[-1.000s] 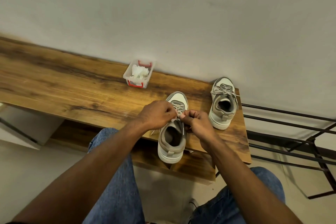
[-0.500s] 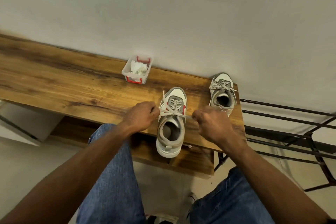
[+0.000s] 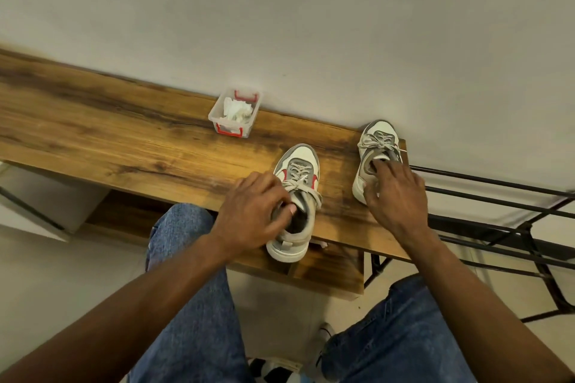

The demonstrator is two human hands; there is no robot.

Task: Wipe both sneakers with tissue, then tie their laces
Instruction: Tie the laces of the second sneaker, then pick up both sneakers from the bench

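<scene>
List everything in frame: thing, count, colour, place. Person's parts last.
sneakers: 2, white and grey, laces in bows; near sneaker with red accents at the shelf's front edge, far sneaker at the right end by the wall
plastic bin: 1, clear with red handles, on the shelf against the wall
tissue: crumpled wad, white, inside the bin
wooden shelf: 1, brown, along the wall
metal rack: 1, black, right of the shelf
wall: grey-white, behind the shelf
jeans: blue, both legs, bottom of frame
left hand: on the near sneaker's collar
right hand: fingers in the far sneaker's opening
</scene>
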